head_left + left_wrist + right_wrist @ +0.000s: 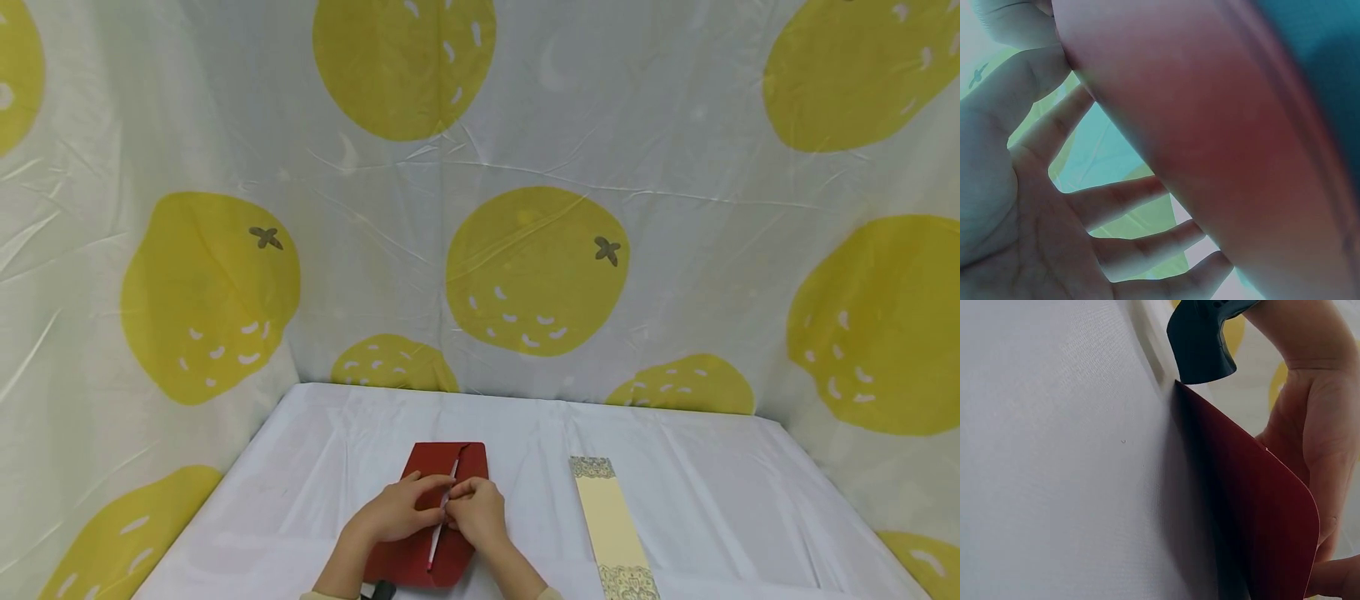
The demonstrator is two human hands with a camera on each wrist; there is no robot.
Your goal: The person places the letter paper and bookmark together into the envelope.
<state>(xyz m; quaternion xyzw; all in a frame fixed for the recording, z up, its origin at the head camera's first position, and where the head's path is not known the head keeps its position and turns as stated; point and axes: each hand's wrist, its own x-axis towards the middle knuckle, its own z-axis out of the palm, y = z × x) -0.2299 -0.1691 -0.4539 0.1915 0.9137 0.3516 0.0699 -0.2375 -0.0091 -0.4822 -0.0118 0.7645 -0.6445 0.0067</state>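
A flat red folded paper packet (427, 567) lies before me, a narrow white strip (434, 546) running along its seam. My left hand (401, 510) rests on the packet's left side, thumb and index tips at the seam. In the left wrist view its fingers (1129, 197) are spread and fairly straight, the tips hidden behind the packet's red edge (1197, 137). Curled in at the seam, my right hand (480, 512) pinches the strip between thumb and index finger. The right wrist view shows the packet's rounded end (1272, 500) tilted up off the cloth.
To the right, a long cream paper band (611, 525) with lace-patterned ends lies on the white tablecloth (720, 517). A dark device (384, 591) sits by my left wrist. A curtain (375, 250) with yellow fruit prints hangs behind and at both sides.
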